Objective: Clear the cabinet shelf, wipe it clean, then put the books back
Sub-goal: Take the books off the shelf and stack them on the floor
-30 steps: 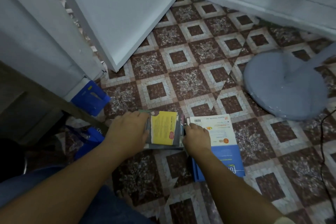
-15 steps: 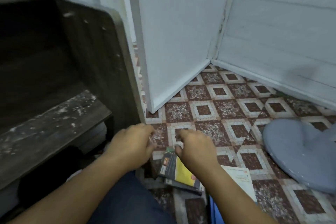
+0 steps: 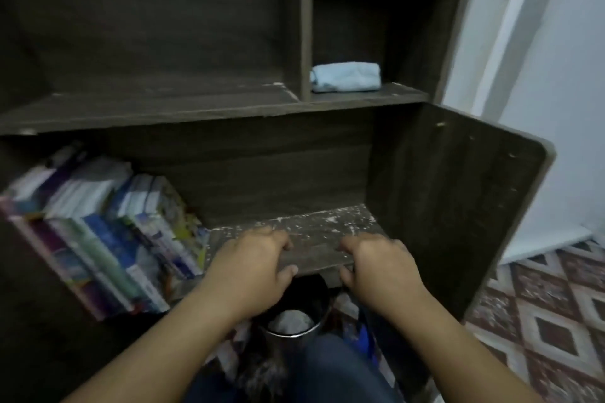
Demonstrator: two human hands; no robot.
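A dark wooden cabinet fills the view. Its lower shelf (image 3: 314, 232) is bare on the right, its surface scuffed with white specks. A row of several books (image 3: 108, 232) leans to the left on the same shelf. My left hand (image 3: 252, 268) and my right hand (image 3: 376, 268) hover side by side over the shelf's front edge, fingers loosely curled, holding nothing. A folded light-blue cloth (image 3: 345, 76) lies in the small upper-right compartment.
The cabinet's right side panel (image 3: 458, 206) juts forward beside my right hand. A round metal-rimmed container (image 3: 291, 321) sits under the shelf near my knee. Patterned floor tiles (image 3: 543, 311) and a white wall lie to the right.
Both hands let go of the books stacked on the floor and rose to the shelf edge. My view swung from the floor up to the cabinet.
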